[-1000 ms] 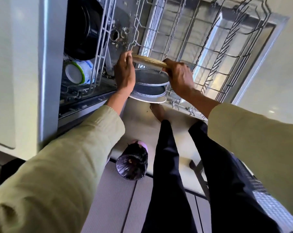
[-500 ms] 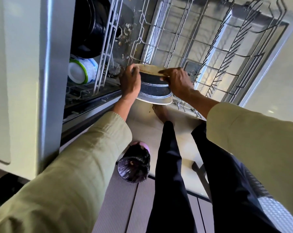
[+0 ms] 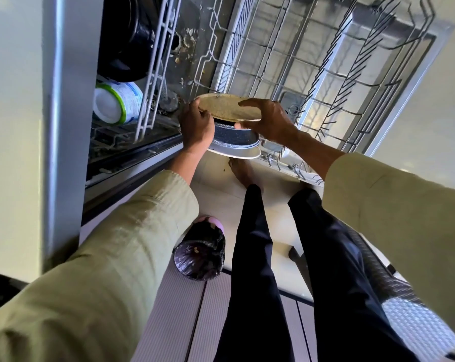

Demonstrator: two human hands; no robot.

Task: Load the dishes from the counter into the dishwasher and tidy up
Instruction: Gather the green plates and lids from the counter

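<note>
Stack of dishes (image 3: 234, 141): tan speckled plate (image 3: 227, 107) on top, tilted; dark speckled bowl (image 3: 231, 137) beneath; white plate (image 3: 236, 152) at bottom. Held above near-left corner of the pulled-out dishwasher rack (image 3: 312, 61).

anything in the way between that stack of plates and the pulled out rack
Nothing visible. Both the left hand and right hand hold the stack of plates above the near edge of the lower rack, whose tines below look bare.
</note>
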